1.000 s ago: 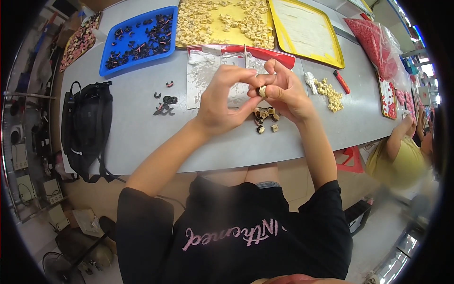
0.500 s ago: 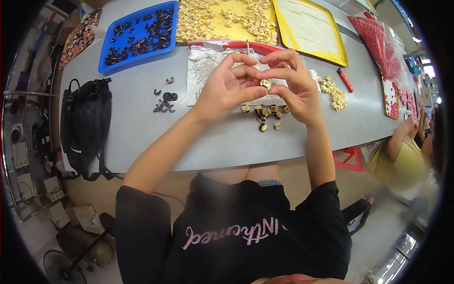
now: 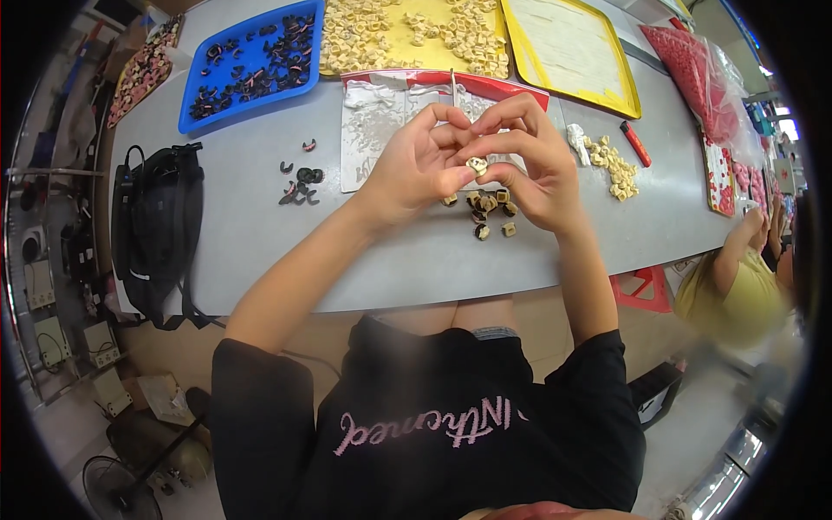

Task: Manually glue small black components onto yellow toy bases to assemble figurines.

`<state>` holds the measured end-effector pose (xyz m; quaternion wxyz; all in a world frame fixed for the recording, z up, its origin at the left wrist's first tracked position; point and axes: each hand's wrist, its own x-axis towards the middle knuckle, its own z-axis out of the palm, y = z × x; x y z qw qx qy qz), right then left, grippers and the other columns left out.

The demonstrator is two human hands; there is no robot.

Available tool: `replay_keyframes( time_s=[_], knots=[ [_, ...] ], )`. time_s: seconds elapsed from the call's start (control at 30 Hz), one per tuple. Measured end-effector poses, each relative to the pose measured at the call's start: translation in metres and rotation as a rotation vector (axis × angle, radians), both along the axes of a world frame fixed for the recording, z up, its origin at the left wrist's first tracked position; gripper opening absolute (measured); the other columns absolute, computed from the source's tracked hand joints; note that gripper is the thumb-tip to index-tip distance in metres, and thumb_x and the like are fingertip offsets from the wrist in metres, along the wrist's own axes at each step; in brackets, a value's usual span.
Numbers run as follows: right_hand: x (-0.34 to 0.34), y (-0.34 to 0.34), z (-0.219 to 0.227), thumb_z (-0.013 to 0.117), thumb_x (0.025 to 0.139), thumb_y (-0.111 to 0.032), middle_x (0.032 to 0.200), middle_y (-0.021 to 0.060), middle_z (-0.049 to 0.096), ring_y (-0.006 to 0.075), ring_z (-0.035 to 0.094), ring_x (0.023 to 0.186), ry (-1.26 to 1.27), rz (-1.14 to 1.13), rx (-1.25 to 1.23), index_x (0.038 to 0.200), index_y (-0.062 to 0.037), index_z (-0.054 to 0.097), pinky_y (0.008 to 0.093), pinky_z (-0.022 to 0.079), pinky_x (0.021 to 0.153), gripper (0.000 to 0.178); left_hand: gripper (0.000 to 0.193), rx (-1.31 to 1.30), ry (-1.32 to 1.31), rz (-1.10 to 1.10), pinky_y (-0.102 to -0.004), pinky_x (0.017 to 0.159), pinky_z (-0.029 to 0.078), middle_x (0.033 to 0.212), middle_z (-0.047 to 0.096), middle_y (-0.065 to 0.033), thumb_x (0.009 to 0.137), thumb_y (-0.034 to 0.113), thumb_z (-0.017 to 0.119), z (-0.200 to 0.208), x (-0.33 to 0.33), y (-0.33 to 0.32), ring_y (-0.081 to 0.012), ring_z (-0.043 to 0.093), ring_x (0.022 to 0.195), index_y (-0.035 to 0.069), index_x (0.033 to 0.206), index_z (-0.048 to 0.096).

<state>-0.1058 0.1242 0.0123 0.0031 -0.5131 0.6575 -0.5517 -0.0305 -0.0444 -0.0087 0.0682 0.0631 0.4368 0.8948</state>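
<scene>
Close together above the table, my left hand (image 3: 414,171) and my right hand (image 3: 539,166) pinch a small cream-coloured piece (image 3: 476,165) between them. Its upper face shows dark marks. Both thumbs press on it from either side, while the curled fingers hide part of it. Beneath the hands lies a board with a white-smeared sheet (image 3: 371,130) and a red far edge. A thin metal tool (image 3: 452,85) stands up at that edge. Just nearer than the hands sits a cluster of small cream-and-black pieces (image 3: 482,205).
Left on the table are loose black curved pieces (image 3: 300,187) and a black bag (image 3: 160,230). A blue tray (image 3: 192,102) of black pieces and yellow trays (image 3: 637,100) stand behind. To the right are cream pieces (image 3: 617,172), a red stick-shaped object (image 3: 635,144) and a person in yellow (image 3: 728,290).
Both hands have shifted slightly left and nearer to me, with the cream piece held between them and turned a little. The tray and table things stay put.
</scene>
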Motion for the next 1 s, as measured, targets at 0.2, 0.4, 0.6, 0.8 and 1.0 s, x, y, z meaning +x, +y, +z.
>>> replay_keyframes(
  time_s=[0.2,0.4,0.6,0.8,1.0],
  knots=[
    [-0.001,0.0,0.002,0.069,0.069,0.002,0.099,0.0089,0.058,0.023,0.058,0.093,0.053,-0.016,0.043,0.093,-0.0059,0.069,0.0328,0.05,0.077,0.025,0.053,-0.033,0.04,0.021,-0.0277,0.088,0.046,0.104,0.054,-0.0109,0.075,0.002,0.069,0.0,-0.003,0.0,-0.0151,0.054,0.099,0.004,0.117,0.036],
    [-0.002,0.0,0.007,0.068,0.072,0.001,0.101,0.0105,0.059,0.0236,0.058,0.096,0.08,-0.083,0.03,0.099,-0.0047,0.067,0.0314,0.048,0.084,0.028,0.06,-0.353,0.229,0.315,-0.0294,0.088,0.045,0.096,0.057,-0.0091,0.07,-0.002,0.072,-0.001,-0.004,0.001,-0.0148,0.055,0.095,0.003,0.118,0.035],
    [-0.002,0.0,-0.004,0.063,0.082,0.002,0.101,0.0104,0.059,0.0188,0.058,0.098,-0.313,0.054,-0.042,0.103,0.0023,0.06,0.031,0.046,0.09,0.021,0.068,-1.038,0.8,0.826,-0.0345,0.081,0.047,0.093,0.061,-0.0102,0.064,-0.006,0.078,-0.013,-0.004,0.001,-0.0186,0.059,0.086,0.004,0.117,0.036],
    [0.0,-0.001,-0.007,0.061,0.084,0.005,0.102,0.009,0.058,0.0155,0.058,0.099,-0.452,0.134,-0.084,0.102,0.0031,0.056,0.0304,0.046,0.091,0.019,0.061,-1.023,0.924,0.919,-0.0353,0.076,0.047,0.092,0.064,-0.0067,0.062,-0.004,0.075,-0.008,-0.006,0.002,-0.0249,0.057,0.084,0.008,0.113,0.045],
    [0.0,-0.002,-0.008,0.063,0.083,0.005,0.101,0.0088,0.059,0.0156,0.059,0.098,-0.483,0.139,-0.096,0.101,0.0021,0.054,0.0309,0.047,0.092,0.021,0.059,-1.047,0.971,0.938,-0.0355,0.075,0.047,0.09,0.063,-0.0066,0.062,-0.005,0.075,-0.006,-0.006,0.003,-0.0255,0.057,0.083,0.008,0.111,0.045]
  ],
)
